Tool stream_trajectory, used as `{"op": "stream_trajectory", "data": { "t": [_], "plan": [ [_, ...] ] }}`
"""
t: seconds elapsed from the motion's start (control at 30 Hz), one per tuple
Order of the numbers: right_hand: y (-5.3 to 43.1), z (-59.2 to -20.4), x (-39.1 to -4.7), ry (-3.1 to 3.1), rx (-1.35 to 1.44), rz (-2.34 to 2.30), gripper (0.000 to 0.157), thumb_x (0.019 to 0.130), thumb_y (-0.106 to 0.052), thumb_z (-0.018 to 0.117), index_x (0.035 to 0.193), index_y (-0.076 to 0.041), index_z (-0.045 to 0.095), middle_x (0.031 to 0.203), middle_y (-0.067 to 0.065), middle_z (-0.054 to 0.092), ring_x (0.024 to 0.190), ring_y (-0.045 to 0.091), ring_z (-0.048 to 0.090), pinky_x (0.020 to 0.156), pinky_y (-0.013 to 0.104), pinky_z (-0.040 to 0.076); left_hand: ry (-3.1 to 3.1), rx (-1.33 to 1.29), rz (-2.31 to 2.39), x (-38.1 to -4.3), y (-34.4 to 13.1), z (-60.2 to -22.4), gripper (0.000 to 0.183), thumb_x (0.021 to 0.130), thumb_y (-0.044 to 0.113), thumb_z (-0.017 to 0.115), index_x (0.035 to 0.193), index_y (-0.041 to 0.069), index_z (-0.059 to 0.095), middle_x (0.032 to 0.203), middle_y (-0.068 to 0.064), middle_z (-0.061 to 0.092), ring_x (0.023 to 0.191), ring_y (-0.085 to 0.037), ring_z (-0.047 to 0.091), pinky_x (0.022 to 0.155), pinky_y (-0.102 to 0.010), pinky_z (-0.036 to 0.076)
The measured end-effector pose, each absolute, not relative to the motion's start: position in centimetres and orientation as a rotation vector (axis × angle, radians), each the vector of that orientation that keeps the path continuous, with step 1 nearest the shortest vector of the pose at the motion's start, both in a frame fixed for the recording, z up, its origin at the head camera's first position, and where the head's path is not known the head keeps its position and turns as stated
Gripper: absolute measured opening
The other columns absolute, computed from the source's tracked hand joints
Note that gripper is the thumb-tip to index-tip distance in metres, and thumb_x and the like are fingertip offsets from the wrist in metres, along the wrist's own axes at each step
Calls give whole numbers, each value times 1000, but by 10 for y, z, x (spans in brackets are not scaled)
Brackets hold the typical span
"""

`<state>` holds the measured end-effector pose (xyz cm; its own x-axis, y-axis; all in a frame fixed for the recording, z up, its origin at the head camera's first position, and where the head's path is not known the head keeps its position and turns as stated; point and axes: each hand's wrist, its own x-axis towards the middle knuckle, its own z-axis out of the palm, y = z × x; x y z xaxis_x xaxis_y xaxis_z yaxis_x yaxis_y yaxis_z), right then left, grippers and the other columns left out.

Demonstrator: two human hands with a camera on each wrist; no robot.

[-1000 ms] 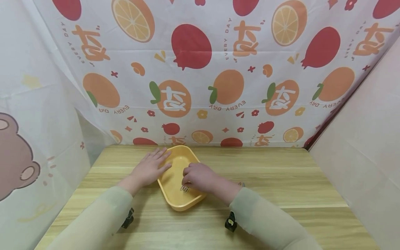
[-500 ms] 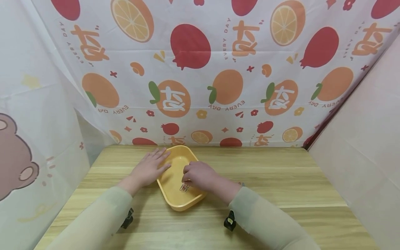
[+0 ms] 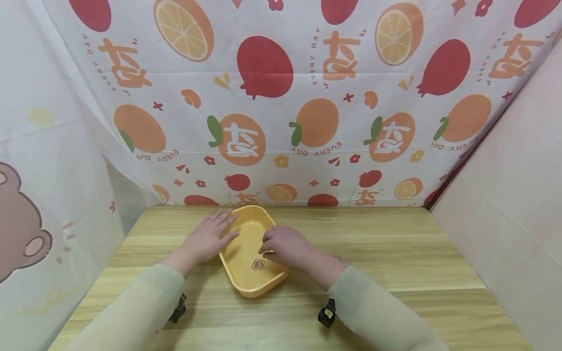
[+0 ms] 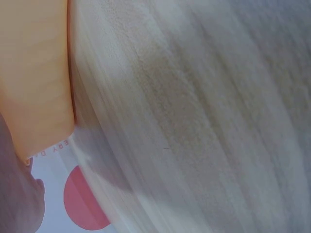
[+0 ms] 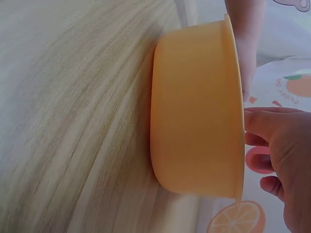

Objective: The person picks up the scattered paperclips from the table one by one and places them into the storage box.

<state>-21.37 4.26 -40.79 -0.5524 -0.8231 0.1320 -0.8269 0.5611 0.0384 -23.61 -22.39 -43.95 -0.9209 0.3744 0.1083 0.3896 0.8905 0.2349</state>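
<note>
Resting with fingers spread across the left rim of the yellow tray [image 3: 246, 251], the left hand [image 3: 208, 237] lies wide and fairly flat, its thumb extended over the interior. The right hand [image 3: 285, 247] reaches over the opposite rim with its fingers bent; its fingertips are partly hidden in both the head and right wrist views, so whether it pinches anything cannot be told. Several small paper clips [image 3: 258, 264] lie close together on the tray floor, toward the end nearer the person and just beside the right fingertips. The tray sits on a wood-grain table [image 3: 382, 268], its long axis slanting slightly; the right wrist view shows its smooth outer wall and projecting lip. Beyond the right forearm, a small object [image 3: 338, 258] is largely concealed and too small to identify. Behind the table hangs a white cloth [image 3: 281, 141] printed with oranges, red fruit and lettering. Pale sleeves [image 3: 369, 302] cover both forearms, with a dark device [image 3: 327, 314] visible beside each cuff.
</note>
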Motion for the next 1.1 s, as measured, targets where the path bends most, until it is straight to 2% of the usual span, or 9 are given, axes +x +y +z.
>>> {"op": "stream_trajectory", "data": {
  "t": [0.23, 0.5, 1.1],
  "plan": [
    [58, -405, -213, -2608, 1397, 109, 15, 91, -29, 73, 104, -25, 80, 97, -8, 66, 90, 10, 59, 80, 25, 51, -2988, -611, -395, -236, -223, -439, 62, 104, 47, 45, 156, 13, 34, 163, -12, 21, 149, -42, 15, 119, -60, 10],
    [83, -407, -214, -2596, 1347, 210, 14, 90, -26, 75, 102, -21, 81, 99, -6, 68, 93, 12, 60, 85, 27, 52, -2991, -613, -390, -238, -224, -442, 64, 103, 48, 45, 156, 14, 33, 163, -12, 21, 149, -41, 14, 119, -59, 10],
    [157, -427, -197, -2578, 1198, 261, 10, 87, -22, 79, 95, -18, 81, 94, -4, 68, 88, 15, 60, 78, 31, 54, -2998, -624, -368, -239, -225, -442, 65, 103, 52, 41, 156, 15, 32, 163, -12, 20, 148, -43, 16, 119, -61, 14]
  ]
}}
